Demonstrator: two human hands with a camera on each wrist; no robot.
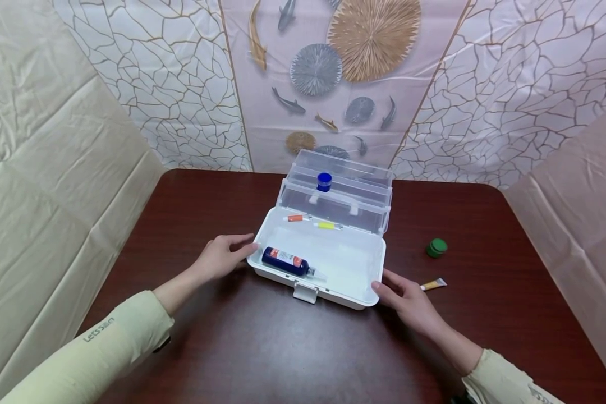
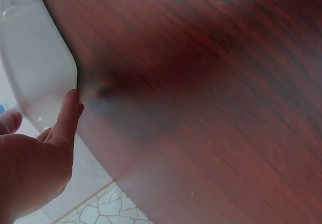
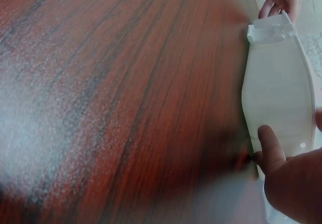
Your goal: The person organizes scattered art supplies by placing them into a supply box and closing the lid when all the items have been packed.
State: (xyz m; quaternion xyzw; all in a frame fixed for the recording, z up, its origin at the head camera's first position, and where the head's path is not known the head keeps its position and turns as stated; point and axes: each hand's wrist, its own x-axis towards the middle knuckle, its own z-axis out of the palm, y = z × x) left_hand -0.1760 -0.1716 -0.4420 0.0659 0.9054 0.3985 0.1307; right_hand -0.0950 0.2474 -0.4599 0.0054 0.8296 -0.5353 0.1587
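Note:
A white storage box (image 1: 350,264) stands with its clear lid (image 1: 368,216) folded back. My left hand (image 1: 225,257) grips its left end, thumb over the rim and fingers against the outer wall. At the opposite end my right hand (image 1: 409,300) holds the near corner, its thumb on the rim and its fingers along the side. Inside lies a dark blue bottle (image 1: 285,261) with a clear nozzle, near the front wall. An orange-labelled tube (image 1: 295,218) and a yellow-labelled tube (image 1: 327,225) lie along the back. A blue-capped jar (image 1: 324,181) sits at the lid section.
Right of the box, a green jar (image 1: 436,247) and a yellow-orange tube (image 1: 434,284) are on the dark wooden table (image 1: 202,207). The tube lies close beside my right hand. A white latch (image 1: 305,293) hangs at the box front. Patterned cloth (image 1: 197,84) walls surround the table.

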